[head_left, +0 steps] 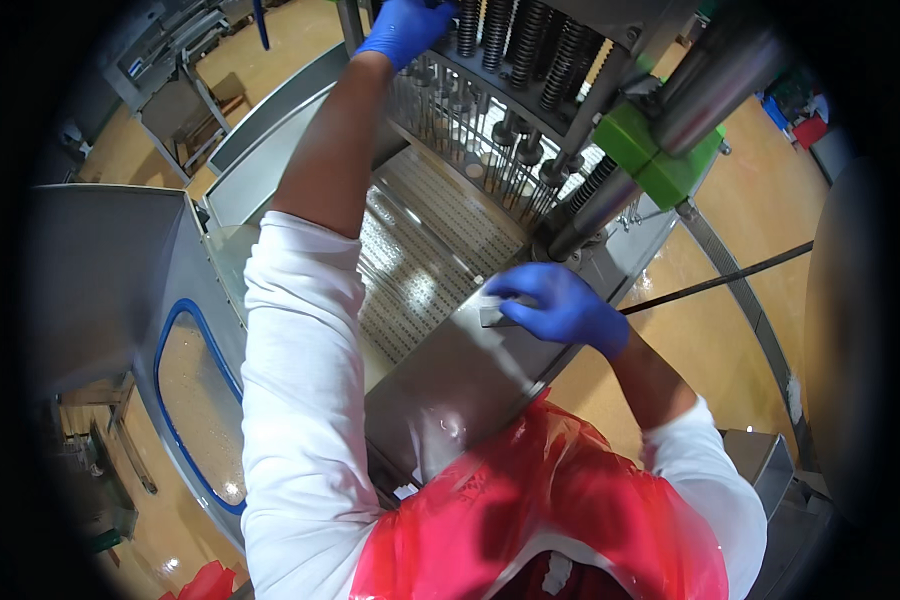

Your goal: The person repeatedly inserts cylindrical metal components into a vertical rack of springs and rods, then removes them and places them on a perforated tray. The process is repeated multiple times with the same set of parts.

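Observation:
My left hand (405,28), in a blue glove, reaches far up and grips the upper part of a steel machine, among its rows of black coil springs (515,45) and thin vertical rods (470,125). My right hand (560,305), also blue-gloved, rests on the machine's steel front ledge (470,380) and holds a small pale pad or cloth (492,312) against it. Below the rods lies a perforated steel plate (425,255) with many small holes. I wear white sleeves and a red plastic apron (540,510).
A thick steel column with green clamp blocks (660,150) stands right of the rods. An open steel guard door with a blue-rimmed window (195,400) hangs at the left. A thin dark rod (720,280) crosses the yellow floor at right. Steel equipment (170,80) stands far left.

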Tool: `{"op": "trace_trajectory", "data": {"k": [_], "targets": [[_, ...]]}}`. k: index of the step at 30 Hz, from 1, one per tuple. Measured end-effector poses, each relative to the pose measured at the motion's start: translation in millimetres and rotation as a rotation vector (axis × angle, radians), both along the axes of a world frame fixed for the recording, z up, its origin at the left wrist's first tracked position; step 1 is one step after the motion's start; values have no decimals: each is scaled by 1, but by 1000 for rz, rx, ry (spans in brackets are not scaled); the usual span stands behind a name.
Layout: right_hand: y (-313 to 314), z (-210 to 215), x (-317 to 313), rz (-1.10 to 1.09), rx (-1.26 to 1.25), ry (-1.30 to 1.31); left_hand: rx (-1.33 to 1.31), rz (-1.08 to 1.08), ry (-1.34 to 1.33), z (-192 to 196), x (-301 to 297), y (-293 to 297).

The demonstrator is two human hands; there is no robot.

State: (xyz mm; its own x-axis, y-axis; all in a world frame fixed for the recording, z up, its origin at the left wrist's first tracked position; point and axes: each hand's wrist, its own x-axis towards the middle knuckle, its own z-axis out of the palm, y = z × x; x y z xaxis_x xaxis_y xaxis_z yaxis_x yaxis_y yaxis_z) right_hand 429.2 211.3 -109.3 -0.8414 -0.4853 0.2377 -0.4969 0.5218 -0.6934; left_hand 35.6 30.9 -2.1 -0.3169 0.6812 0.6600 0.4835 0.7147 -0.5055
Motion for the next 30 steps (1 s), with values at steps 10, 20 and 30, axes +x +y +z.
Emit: {"op": "trace_trajectory", "data": {"k": [10, 20, 30], "targets": [[17, -55, 52, -319, 699, 184, 868, -232, -907, 22, 50, 3], [-92, -46, -164, -222, -1481, -1167, 727, -284, -794, 29, 61, 2], [-165, -66, -275, -262, -2169, -931, 856, -315, -829, 31, 90, -21]]}}
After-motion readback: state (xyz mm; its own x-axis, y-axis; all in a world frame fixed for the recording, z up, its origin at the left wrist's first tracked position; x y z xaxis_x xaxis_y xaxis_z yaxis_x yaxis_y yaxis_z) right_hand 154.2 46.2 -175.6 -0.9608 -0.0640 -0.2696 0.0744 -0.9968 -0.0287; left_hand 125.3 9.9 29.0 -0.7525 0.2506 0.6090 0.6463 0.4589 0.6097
